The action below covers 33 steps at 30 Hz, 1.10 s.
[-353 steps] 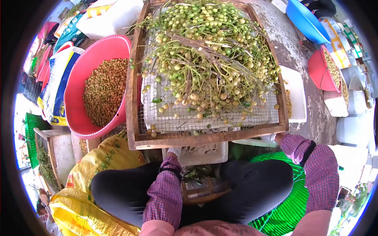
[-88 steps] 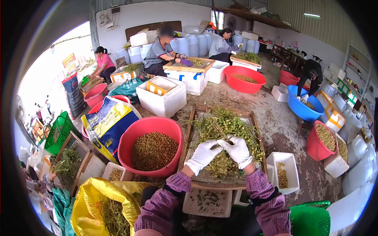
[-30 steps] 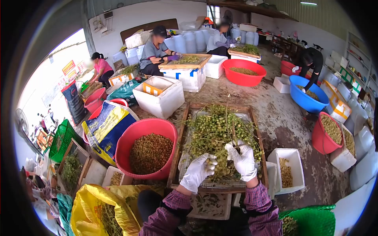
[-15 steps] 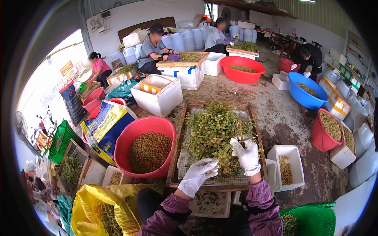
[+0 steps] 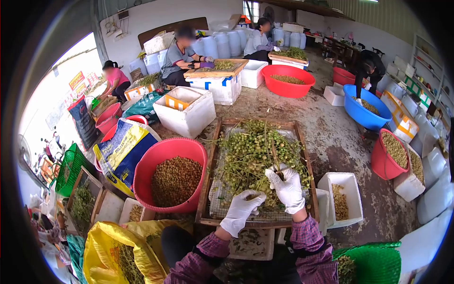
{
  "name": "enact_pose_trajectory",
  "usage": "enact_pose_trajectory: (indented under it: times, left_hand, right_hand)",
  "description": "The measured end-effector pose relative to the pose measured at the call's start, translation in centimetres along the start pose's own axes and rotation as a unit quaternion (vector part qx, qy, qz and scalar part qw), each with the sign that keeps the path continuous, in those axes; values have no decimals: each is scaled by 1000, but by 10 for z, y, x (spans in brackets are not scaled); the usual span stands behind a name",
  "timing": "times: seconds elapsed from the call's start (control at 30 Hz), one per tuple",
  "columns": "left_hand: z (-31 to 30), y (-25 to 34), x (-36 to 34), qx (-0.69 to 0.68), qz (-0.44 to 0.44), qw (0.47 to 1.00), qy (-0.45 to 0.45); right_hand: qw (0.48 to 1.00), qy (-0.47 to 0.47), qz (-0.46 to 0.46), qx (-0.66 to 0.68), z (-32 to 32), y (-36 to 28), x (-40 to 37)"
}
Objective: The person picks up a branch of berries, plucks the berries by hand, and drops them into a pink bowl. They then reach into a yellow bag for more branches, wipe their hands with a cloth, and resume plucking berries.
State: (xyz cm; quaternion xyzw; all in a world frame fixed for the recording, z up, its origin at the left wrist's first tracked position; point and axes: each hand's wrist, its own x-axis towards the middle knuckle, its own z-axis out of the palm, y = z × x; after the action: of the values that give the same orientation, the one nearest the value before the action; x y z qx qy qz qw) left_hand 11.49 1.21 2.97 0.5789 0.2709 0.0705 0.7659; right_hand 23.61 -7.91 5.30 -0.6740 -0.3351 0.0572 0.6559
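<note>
A heap of green stems with small round fruits (image 5: 255,151) lies on a wood-framed mesh screen (image 5: 204,203) in front of me. My left hand (image 5: 242,210), in a white glove, is at the heap's lower edge with its fingers curled together; what they pinch is too small to make out. My right hand (image 5: 287,188), also gloved in white, is closed on stems at the lower right of the heap. The hands are a short distance apart.
Left of the screen stands a red tub (image 5: 142,177) of brownish fruits, and right of it a white foam box (image 5: 354,208). A yellow sack (image 5: 101,251) is at lower left, a green basket (image 5: 378,265) at lower right. Several people work beyond, one at a blue tub (image 5: 362,118).
My right hand has shifted slightly left, and the fingers of my left hand have turned a little. At the blue tub, the person bends lower and reaches in. The whole view has shifted slightly.
</note>
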Motion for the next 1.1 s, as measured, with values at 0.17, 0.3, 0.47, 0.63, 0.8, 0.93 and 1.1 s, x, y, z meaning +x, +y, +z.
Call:
enact_pose_trajectory:
  times: [0.17,0.3,0.47,0.63,0.8,0.93,1.1]
  left_hand:
    - [-13,-10,2,40,-33,989,-140]
    - [-21,0,-6,-2,-107,979,-171]
    - [-46,-10,-9,26,-153,950,-272]
    - [-49,-13,-9,-352,-99,903,-226]
    - [-54,0,-22,-412,-48,881,-225]
    - [-55,0,-29,-396,-2,891,-220]
    - [-64,-3,-40,-477,-5,848,-230]
  right_hand:
    - [996,20,-33,-76,-10,9,6]
    - [986,27,-1,-164,-19,22,12]
    - [932,92,-70,-342,-34,26,27]
    - [961,-92,101,-241,-15,24,30]
    - [981,144,-73,-108,-19,-1,30]
    - [995,-97,-2,-5,-2,-44,0]
    - [956,-289,19,-58,41,-46,-32]
